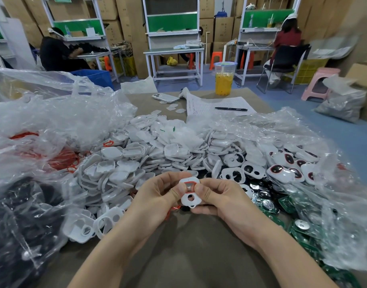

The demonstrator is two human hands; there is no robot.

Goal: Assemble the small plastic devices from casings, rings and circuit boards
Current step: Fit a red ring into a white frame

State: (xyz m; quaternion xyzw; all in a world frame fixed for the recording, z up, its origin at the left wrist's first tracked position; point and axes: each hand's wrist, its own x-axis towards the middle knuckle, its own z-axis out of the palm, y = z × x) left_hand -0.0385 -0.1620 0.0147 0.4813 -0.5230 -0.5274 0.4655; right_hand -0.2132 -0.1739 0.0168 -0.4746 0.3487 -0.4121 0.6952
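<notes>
Thumbs of left hand (157, 194) and right hand (218, 196) pinch white casing (190, 202), covering sides of its red ring (191, 182).

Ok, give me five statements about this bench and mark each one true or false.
1. The left hand and the right hand together hold one white casing. True.
2. A red ring sits at the casing's larger opening. True.
3. The pen stands in the drink cup. False: it lies flat on the paper sheet.
4. The green circuit boards are piled on the person's left. False: they lie on the right, near the right hand.
5. The drink cup holds a yellow-orange liquid. True.
</notes>
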